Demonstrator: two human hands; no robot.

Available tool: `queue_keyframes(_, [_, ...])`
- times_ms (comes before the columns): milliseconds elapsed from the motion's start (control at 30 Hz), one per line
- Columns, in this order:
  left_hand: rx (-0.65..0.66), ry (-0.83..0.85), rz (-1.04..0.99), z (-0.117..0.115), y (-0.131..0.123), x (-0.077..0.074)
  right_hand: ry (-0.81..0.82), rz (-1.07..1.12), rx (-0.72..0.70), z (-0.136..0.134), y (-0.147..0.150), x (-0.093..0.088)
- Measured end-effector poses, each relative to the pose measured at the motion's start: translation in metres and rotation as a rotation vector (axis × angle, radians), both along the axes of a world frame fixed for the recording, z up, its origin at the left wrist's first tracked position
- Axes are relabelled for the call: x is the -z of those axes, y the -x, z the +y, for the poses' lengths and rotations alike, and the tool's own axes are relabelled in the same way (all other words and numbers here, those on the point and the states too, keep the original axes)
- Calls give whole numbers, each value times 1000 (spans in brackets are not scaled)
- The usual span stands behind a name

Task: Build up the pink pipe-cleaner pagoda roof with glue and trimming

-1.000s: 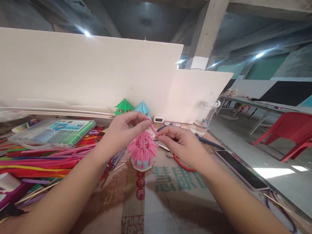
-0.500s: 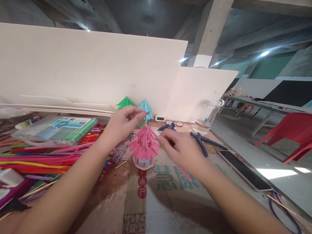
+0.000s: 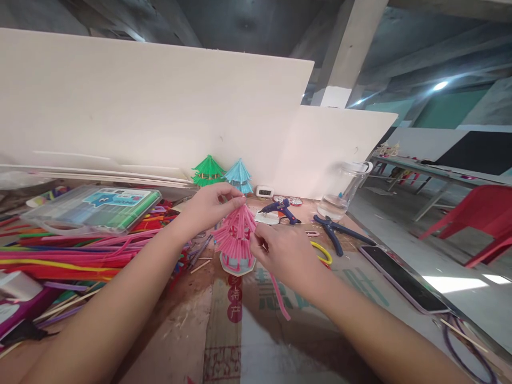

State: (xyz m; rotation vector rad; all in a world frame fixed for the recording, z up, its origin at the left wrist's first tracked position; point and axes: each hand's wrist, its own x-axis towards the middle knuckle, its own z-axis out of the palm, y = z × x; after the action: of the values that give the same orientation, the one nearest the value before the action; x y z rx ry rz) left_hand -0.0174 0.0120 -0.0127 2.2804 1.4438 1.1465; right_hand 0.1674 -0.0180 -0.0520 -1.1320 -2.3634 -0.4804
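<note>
A small pink pagoda model [image 3: 233, 245], its two-tiered roof covered in pipe cleaners, stands upright on a pale octagonal base before me. My left hand [image 3: 214, 209] is closed, thumb and forefinger pinching at the roof's peak. At the roof's right side my right hand [image 3: 285, 257] is curled shut, and a loose pink pipe cleaner [image 3: 280, 298] trails below it. Those right fingertips partly cover the roof edge, so their exact grip is hidden. Behind the model stand a green pagoda [image 3: 208, 169] and a light blue pagoda [image 3: 239, 175].
Colourful pipe cleaners [image 3: 72, 250] and a clear plastic case [image 3: 96, 208] lie left. Beyond my right hand are a blue glue gun [image 3: 280, 207], blue-handled pliers [image 3: 332, 232], a yellow ring [image 3: 323, 253], a water jug [image 3: 340, 197] and a phone [image 3: 404, 280]. A white board [image 3: 152, 106] rises behind.
My left hand has come down onto the pink roof's peak. My right hand has moved slightly lower and nearer the model, showing more of the glue gun and the hanging pink pipe cleaner.
</note>
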Motion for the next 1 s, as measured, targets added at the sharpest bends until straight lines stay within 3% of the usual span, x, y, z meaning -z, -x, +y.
queue_keyframes(233, [-20, -30, 49, -2, -3, -1, 19, -2, 19, 3, 1, 2])
queue_keyframes(667, [-13, -35, 52, -5, -4, -2, -275, 24, -82, 14, 1, 17])
queue_keyframes(1000, [1, -37, 40, -5, -4, -2, -306, 28, -95, 15, 2, 17])
